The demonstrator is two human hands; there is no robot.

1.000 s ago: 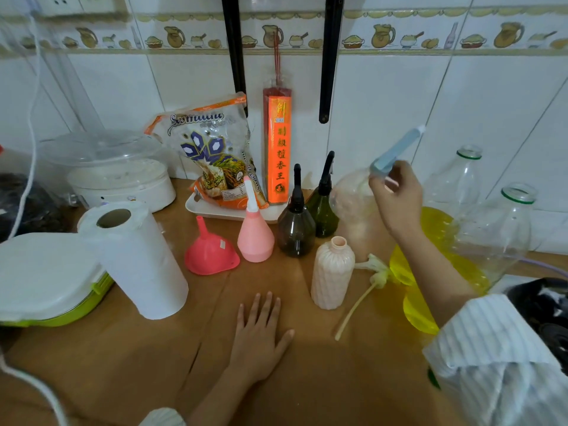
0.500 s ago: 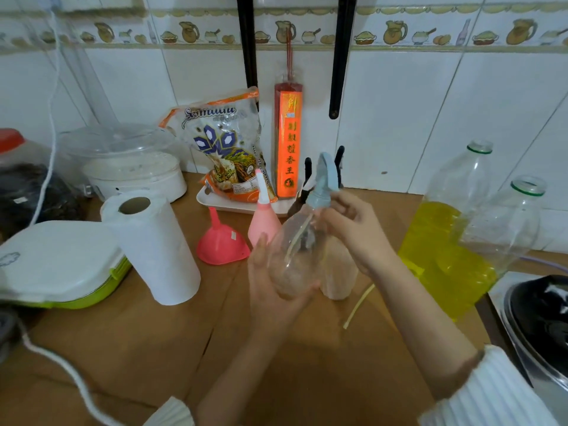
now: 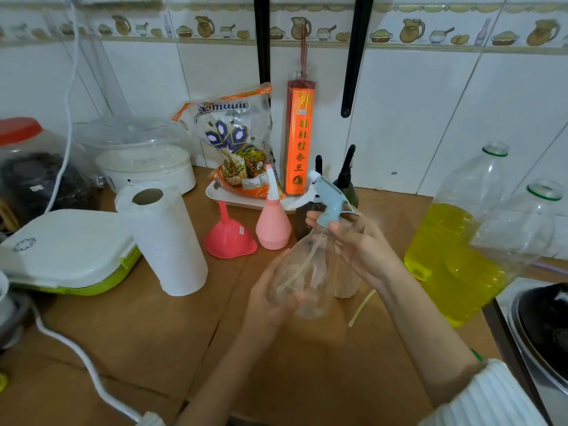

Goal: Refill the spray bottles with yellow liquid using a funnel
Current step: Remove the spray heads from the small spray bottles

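Note:
I hold a clear empty spray bottle point(image 3: 310, 269) tilted above the wooden counter. My left hand point(image 3: 270, 299) cups its round body from below. My right hand point(image 3: 359, 244) grips its neck just under the light-blue trigger head point(image 3: 327, 198). A pink funnel point(image 3: 230, 238) lies mouth-down on the counter to the left, beside a pink squeeze bottle point(image 3: 273, 226). Two dark spray bottles point(image 3: 347, 182) stand behind my hands. A ribbed pale bottle point(image 3: 345, 281) is partly hidden behind the clear one. Two large plastic jugs with yellow liquid point(image 3: 451, 259) stand at the right.
A paper towel roll point(image 3: 166, 241) stands left of the funnel, with a white and green lidded box point(image 3: 61, 250) beside it. A white tray point(image 3: 221, 195) with a snack bag and an orange incense box sits by the wall. A dark pot point(image 3: 544, 321) lies at the right edge. A white cable point(image 3: 76, 355) crosses the front left.
My right hand brought the clear spray bottle from the back right to the middle. My left hand rose off the counter and took hold of the bottle's body.

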